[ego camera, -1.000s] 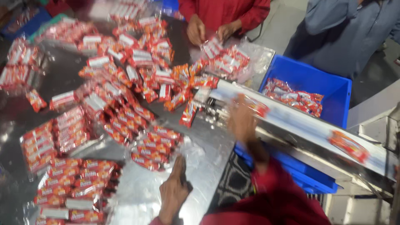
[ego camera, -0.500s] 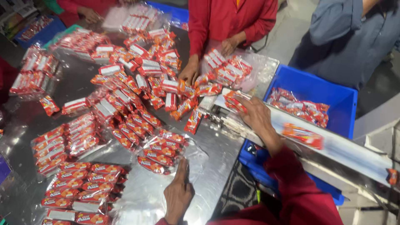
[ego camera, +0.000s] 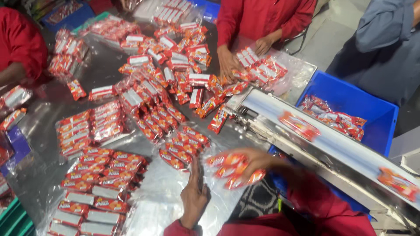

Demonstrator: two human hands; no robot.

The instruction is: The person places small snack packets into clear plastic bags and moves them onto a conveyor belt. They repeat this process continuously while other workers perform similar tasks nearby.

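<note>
Your right hand (ego camera: 256,162) carried red packets (ego camera: 229,168) over the surface (ego camera: 94,76).
That grip was pinching a blurred bunch of packets beside the conveyor (ego camera: 337,144); your left hand (ego camera: 194,196) lay flat, fingers spread, on clear wrap (ego camera: 175,192) near the packet rows (ego camera: 98,175).

Snack packs (ego camera: 183,144): glossy red plastic foil w/ white panels, crinkly, catching light. Bench (ego camera: 48,161): bare metal, smooth, shiny w/ smeared reflections. Clear plastic sheets (ego camera: 148,214) under stacked packs, thin & glossy. Crate (ego camera: 372,118): blue hard plastic, smooth, semi-matt. Conveyor belt (ego camera: 341,144): pale, smooth, matt; frame metal. Sleeve (ego camera: 323,209): red cloth, matt. Right hand (ego camera: 253,164) grips blurred glossy packs.
</note>
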